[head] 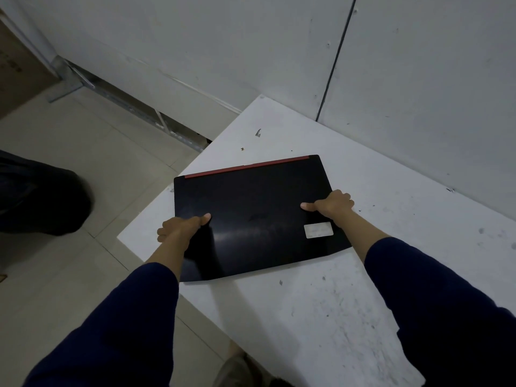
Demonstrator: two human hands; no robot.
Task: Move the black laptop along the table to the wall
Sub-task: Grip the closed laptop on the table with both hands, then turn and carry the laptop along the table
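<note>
1. The black laptop [257, 216] lies closed and flat on the white desk [349, 303], near the desk's left edge, with its red-trimmed hinge edge [247, 166] facing the wall [418, 79].
2. My left hand [178, 227] grips the laptop's left side and my right hand [332, 203] its right side. Each thumb presses on the lid, the other fingers [344, 197] curl over the edge; I think they reach underneath, but that part is hidden.
3. The laptop's long axis runs from one hand to the other, roughly parallel to the wall.
4. The wall lies ahead of my fingers, past the hinge edge, with bare desk between, so the push goes straight forward.
5. Neither hand is clearly nearer; an even push should keep the laptop square.
</note>
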